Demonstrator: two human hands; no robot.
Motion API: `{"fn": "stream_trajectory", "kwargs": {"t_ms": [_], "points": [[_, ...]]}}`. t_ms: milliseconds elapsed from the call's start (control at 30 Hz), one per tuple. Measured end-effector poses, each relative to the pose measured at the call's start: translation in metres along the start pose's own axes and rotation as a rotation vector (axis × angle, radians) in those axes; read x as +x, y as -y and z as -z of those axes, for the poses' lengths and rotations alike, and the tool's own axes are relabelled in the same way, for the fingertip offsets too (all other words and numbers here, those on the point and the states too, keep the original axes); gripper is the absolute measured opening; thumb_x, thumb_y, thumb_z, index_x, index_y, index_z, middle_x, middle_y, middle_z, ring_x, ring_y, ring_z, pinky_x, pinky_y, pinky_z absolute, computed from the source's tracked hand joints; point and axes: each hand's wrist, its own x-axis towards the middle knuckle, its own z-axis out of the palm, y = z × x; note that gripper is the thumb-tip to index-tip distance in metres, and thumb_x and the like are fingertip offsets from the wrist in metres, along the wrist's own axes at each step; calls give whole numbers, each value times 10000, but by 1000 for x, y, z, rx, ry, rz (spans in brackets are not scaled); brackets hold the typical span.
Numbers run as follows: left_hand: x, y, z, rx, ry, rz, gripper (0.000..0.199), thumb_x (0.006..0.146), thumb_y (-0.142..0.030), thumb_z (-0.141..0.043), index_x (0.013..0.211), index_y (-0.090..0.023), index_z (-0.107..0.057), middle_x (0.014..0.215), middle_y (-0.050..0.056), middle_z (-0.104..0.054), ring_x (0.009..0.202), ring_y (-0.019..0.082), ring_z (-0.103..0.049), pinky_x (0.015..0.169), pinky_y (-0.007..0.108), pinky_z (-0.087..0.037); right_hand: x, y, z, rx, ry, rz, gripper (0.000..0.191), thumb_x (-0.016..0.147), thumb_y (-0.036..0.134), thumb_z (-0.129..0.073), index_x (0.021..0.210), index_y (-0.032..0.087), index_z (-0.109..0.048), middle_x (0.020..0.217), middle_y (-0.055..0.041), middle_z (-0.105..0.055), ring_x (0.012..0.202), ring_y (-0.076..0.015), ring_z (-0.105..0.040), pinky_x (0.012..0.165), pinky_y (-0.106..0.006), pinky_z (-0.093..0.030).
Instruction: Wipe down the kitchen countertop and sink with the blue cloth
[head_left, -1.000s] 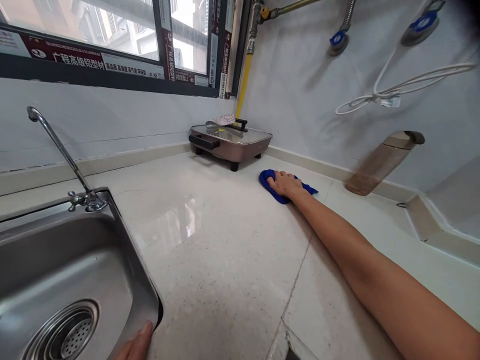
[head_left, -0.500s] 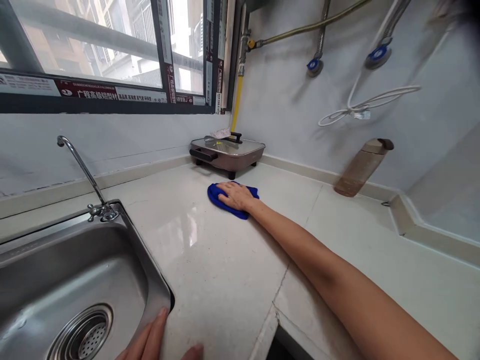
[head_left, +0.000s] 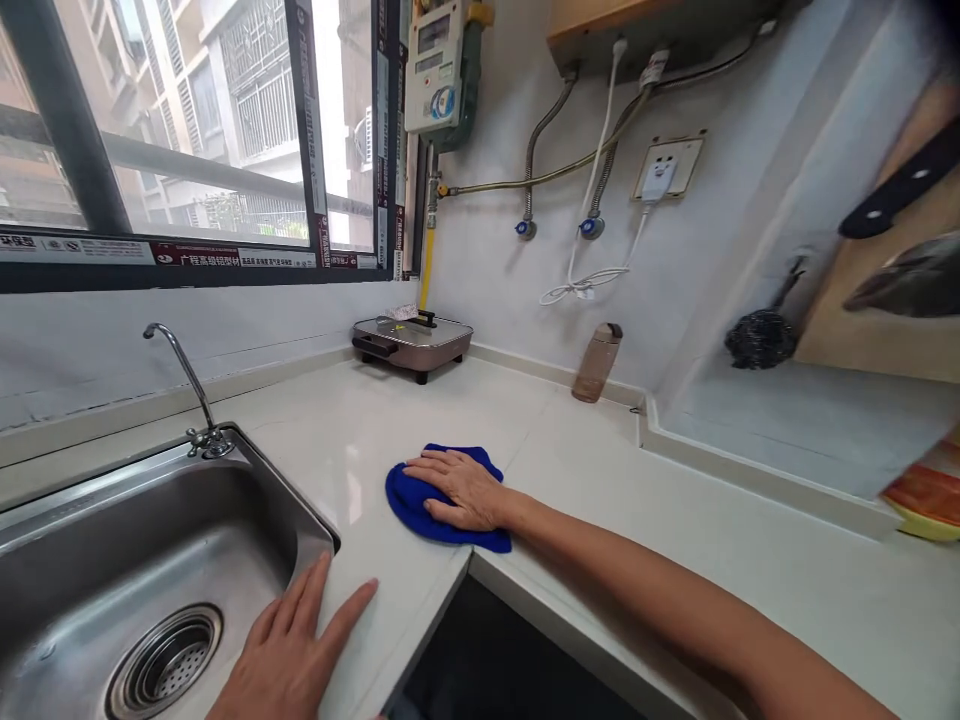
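A blue cloth lies bunched on the pale countertop, by the inner corner of the counter's front edge. My right hand presses down on it, fingers together over the fabric and thumb against its near side, keeping hold of it. The fingers hide part of the cloth. At the lower left, my left hand rests with spread fingers by the corner of the steel sink, its thumb stretched over the countertop. Nothing is in that hand.
An electric pan with a glass lid stands in the back corner. A brownish bottle leans against the wall. Left is the faucet. A dark opening lies below the counter's front edge. A knife hangs at right.
My right hand has drawn the blue cloth back from near the pan to the counter's front edge. The view has tilted up and shifted right, and more of my left hand shows.
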Motion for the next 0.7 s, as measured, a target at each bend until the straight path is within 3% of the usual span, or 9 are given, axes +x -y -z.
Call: {"fn": "stream_trajectory", "kwargs": {"t_ms": [200, 500, 600, 700], "points": [[6, -18, 30, -26, 113, 54, 740, 855, -689, -531, 1495, -342, -394, 1581, 165, -323, 1418, 423, -345, 1043, 585, -424, -113, 13, 21, -42, -53, -156, 578, 1003, 489, -375, 1519, 228, -369, 1534, -78, -422, 1427, -275, -332, 1184, -507, -253], [10, -15, 30, -10, 122, 69, 743, 853, -714, -508, 1472, -310, -436, 1556, 188, -357, 1409, 406, -368, 1068, 584, -400, -310, 27, 49, -168, -79, -529, 570, 1009, 507, -359, 1541, 303, -332, 1551, -37, -398, 1441, -282, -327, 1186, -531, -294], [9, -15, 23, -23, 38, 50, 711, 851, -689, -523, 1463, -335, -444, 1565, 135, -369, 1387, 397, -406, 1049, 563, -421, -376, 46, 56, -216, -76, -650, 575, 1001, 500, -377, 1548, 332, -312, 1567, -17, -368, 1448, -283, -312, 1186, -529, -304], [8, -13, 14, -120, -115, 72, 635, 853, -663, -510, 1417, -371, -497, 1559, 11, -390, 1360, 394, -434, 1051, 570, -383, -432, 70, 62, -254, -65, -728, 581, 995, 484, -392, 1552, 353, -293, 1581, -6, -336, 1454, -289, -296, 1184, -536, -305]]}}
